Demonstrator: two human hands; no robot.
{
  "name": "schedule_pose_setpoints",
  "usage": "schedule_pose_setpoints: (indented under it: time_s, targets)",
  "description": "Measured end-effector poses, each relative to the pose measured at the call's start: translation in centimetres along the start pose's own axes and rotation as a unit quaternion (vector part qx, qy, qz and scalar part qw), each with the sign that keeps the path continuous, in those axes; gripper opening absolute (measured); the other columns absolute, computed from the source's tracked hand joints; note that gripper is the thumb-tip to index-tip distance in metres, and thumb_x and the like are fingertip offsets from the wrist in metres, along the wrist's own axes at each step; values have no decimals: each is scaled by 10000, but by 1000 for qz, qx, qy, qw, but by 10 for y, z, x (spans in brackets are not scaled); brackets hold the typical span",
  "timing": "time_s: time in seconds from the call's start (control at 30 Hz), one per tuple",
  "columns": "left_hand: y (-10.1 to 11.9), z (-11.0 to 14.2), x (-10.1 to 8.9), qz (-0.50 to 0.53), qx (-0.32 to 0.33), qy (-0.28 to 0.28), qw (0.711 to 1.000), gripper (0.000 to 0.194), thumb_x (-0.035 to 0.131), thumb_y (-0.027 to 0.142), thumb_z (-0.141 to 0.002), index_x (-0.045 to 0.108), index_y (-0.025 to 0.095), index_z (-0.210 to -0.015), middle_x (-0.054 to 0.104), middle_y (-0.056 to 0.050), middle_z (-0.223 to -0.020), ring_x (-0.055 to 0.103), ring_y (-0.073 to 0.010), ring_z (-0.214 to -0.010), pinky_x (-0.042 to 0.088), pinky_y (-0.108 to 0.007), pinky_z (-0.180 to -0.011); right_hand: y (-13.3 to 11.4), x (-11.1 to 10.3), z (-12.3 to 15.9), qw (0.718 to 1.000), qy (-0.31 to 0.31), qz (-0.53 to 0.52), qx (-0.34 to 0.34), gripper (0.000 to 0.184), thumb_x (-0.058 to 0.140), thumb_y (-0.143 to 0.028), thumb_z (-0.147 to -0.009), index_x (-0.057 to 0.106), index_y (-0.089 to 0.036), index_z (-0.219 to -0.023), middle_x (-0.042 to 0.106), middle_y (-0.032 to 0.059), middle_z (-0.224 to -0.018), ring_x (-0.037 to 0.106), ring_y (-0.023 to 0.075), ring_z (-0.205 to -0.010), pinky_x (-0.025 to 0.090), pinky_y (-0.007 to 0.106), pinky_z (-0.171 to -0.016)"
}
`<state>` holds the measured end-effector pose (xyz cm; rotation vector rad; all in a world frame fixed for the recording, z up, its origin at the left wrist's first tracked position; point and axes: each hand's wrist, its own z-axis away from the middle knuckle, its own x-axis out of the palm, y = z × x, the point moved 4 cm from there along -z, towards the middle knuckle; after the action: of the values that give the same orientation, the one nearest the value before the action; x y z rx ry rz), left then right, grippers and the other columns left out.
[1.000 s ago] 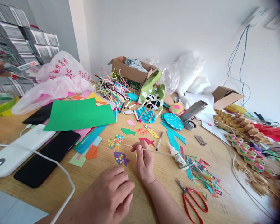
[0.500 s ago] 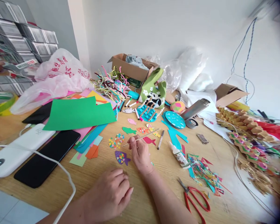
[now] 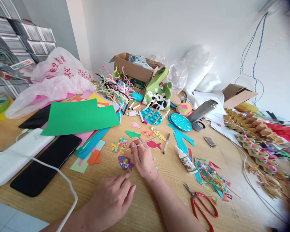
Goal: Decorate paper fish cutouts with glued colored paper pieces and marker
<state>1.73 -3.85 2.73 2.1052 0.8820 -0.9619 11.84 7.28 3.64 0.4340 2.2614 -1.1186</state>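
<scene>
My right hand (image 3: 143, 159) pinches a thin wooden stick (image 3: 151, 140), whose left end points at a pile of tiny coloured paper bits (image 3: 120, 145). Just below that pile lies a purple paper fish (image 3: 124, 162) with a multicoloured mosaic on its body. Near the fish's tail, my left hand (image 3: 113, 196) reaches out its index finger, with the thumb apart and nothing held. Whether the fingertip touches the tail I cannot tell. Beyond the right hand are a green paper fish (image 3: 132, 134), a red paper fish (image 3: 154, 144) and an orange spotted fish (image 3: 147, 133).
On the right are a white glue bottle (image 3: 186, 160), paper scraps (image 3: 211, 177), red-handled scissors (image 3: 203, 206) and a pen (image 3: 166, 143). To the left lie green paper (image 3: 79, 117), a black phone (image 3: 45, 164) and a white power bank (image 3: 21, 154) with its cable. A steel flask (image 3: 204, 110) stands tilted behind.
My left hand's index finger has stretched forward to the purple fish's tail from a more curled pose. The right hand still holds the stick, and the view has shifted slightly.
</scene>
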Motion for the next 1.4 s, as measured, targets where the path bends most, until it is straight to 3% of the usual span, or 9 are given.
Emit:
schedule_pose_setpoints:
  time_s: [0.2, 0.47, 0.7, 1.0, 1.23, 1.4]
  targets:
    - [0, 2, 7, -37, -6, -35, 999, 220, 403, 201, -960, 601, 192, -865, 754, -86, -1030, 684, -196, -600, 507, -337, -480, -8, 4, -3, 999, -33, 37, -22, 326, 332, -269, -1044, 456, -234, -745, 572, 33, -707, 533, 191, -686, 415, 306, -670]
    - [0, 4, 9, -37, -12, -66, 997, 249, 399, 190, -950, 613, 196, -824, 743, -93, -1085, 684, -188, -610, 520, -340, -491, -5, 9, -2, 998, -42, 34, -27, 310, 326, -253, -1047, 463, -231, -769, 595, 46, -744, 540, 195, -715, 431, 311, -687]
    - [0, 1, 7, -43, -17, -44, 998, 272, 396, 207, -957, 640, 194, -838, 757, -76, -1054, 698, -204, -615, 528, -361, -472, -2, 13, 3, 998, -20, 37, -43, 339, 315, -249, -1051, 484, -228, -758, 613, 46, -737, 555, 190, -712, 436, 307, -681]
    - [-3, 2, 7, -51, -13, -42, 998, 282, 399, 229, -969, 649, 194, -845, 766, -66, -1050, 707, -214, -617, 543, -363, -482, 3, -10, 13, 995, 94, -19, -8, 375, 341, -251, -1048, 475, -225, -699, 499, -10, -600, 502, 154, -585, 373, 287, -597]
    - [-5, 2, 6, -68, -11, -51, 996, 273, 411, 231, -966, 627, 210, -800, 767, -67, -1065, 678, -203, -545, 518, -351, -461, 0, -12, 15, 995, 74, 3, -71, 356, 346, -191, -1021, 442, -230, -680, 491, 0, -595, 472, 156, -566, 355, 298, -590]
    - [-5, 1, 7, -68, -11, -66, 995, 270, 410, 219, -961, 611, 213, -780, 764, -76, -1076, 690, -212, -572, 520, -353, -463, 1, -10, 16, 995, 63, 8, -72, 347, 348, -190, -1017, 440, -231, -685, 486, -1, -588, 470, 153, -546, 355, 296, -573]
